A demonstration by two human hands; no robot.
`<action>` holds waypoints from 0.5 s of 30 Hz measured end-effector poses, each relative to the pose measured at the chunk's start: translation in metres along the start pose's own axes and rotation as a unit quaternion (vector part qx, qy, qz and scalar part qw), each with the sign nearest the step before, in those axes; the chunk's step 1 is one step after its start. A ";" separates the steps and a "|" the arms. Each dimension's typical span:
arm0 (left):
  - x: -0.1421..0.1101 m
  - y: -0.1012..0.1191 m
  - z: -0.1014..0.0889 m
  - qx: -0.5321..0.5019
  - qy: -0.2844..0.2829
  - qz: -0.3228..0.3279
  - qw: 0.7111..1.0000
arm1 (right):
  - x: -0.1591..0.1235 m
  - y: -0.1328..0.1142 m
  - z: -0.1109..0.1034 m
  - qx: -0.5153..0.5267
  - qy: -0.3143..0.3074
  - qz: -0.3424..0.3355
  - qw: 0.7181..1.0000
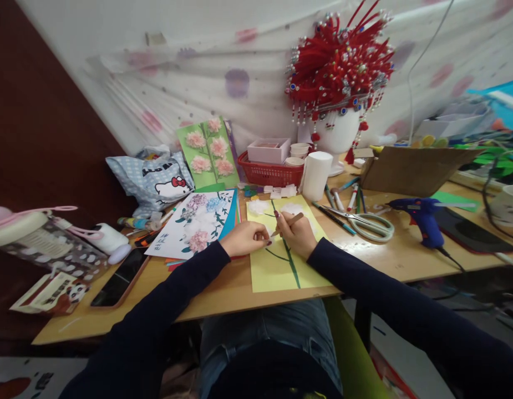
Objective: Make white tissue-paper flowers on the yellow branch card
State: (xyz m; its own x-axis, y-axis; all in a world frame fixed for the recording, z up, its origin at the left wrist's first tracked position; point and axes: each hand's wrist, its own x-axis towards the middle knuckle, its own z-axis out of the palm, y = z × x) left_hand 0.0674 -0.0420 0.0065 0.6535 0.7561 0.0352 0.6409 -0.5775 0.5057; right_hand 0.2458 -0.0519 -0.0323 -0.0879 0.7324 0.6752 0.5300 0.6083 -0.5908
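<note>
A sheet of yellow paper (pixel 264 277) lies in front of me, with a dark green stem (pixel 293 269) and branches on it. White fluffy tufts (pixel 258 206) sit near its top. My right hand (pixel 295 233) is closed round a slim brown pen-like tool (pixel 296 218), its pointed tip angled down to the left over the paper. Close to that tip, my left hand (pixel 247 238) rests at the sheet's left edge, fingers curled and pinched together. Whatever may be between those fingertips is hidden or too small to name.
Left of the paper lies a floral picture (pixel 193 224), with a phone (pixel 121 277) farther left. Scissors (pixel 370 224), a blue glue gun (pixel 425 219) and a dark phone (pixel 472 230) are on the right. Behind stand a white roll (pixel 316 176) and a red basket (pixel 270 174).
</note>
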 end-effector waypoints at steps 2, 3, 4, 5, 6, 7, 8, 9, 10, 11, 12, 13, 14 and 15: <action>0.004 0.000 0.001 0.033 0.016 0.004 0.999 | -0.002 -0.001 -0.003 0.019 0.030 -0.003 0.999; 0.006 -0.001 0.001 0.043 0.021 0.006 0.999 | -0.004 -0.002 -0.004 0.030 0.040 -0.006 0.999; 0.007 -0.001 0.002 0.048 0.024 0.007 0.999 | -0.006 -0.002 -0.005 0.037 0.040 -0.011 0.998; 0.008 -0.002 0.002 0.050 0.028 0.007 0.998 | -0.007 -0.003 -0.006 0.040 0.030 -0.018 0.999; 0.009 -0.002 0.003 0.050 0.031 0.006 0.998 | -0.009 -0.004 -0.007 0.038 0.012 -0.025 0.999; 0.010 -0.003 0.003 0.049 0.033 0.005 0.998 | -0.009 -0.005 -0.007 0.032 -0.009 -0.031 0.999; 0.010 -0.003 0.003 0.047 0.034 0.001 0.998 | -0.010 -0.005 -0.006 0.024 -0.029 -0.033 0.999; 0.010 -0.004 0.003 0.044 0.034 -0.002 0.998 | -0.010 -0.005 -0.005 0.013 -0.046 -0.032 0.998; 0.011 -0.004 0.002 0.041 0.032 -0.003 0.999 | -0.010 -0.004 -0.004 0.002 -0.060 -0.027 0.998; 0.010 -0.005 0.001 0.037 0.028 -0.001 0.999 | -0.009 -0.004 -0.003 -0.011 -0.073 -0.022 0.997; 0.010 -0.005 -0.001 0.034 0.024 0.006 0.999 | -0.009 -0.003 -0.002 -0.025 -0.083 -0.017 0.996; 0.009 -0.005 -0.003 0.032 0.024 0.017 0.999 | -0.008 -0.002 -0.001 -0.038 -0.092 -0.015 0.995; 0.007 -0.006 -0.005 0.031 0.028 0.031 0.999 | -0.008 -0.001 0.000 -0.050 -0.098 -0.014 0.994; 0.004 -0.007 -0.008 0.033 0.036 0.045 0.998 | -0.008 0.000 0.001 -0.060 -0.101 -0.015 0.993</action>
State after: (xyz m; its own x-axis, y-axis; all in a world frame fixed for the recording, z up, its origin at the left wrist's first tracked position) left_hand 0.0624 -0.0323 0.0097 0.6798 0.7196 0.1413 0.6082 -0.6609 0.4396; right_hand 0.2460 -0.0576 -0.0378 -0.2659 0.7689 0.5814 0.6201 0.5982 -0.5075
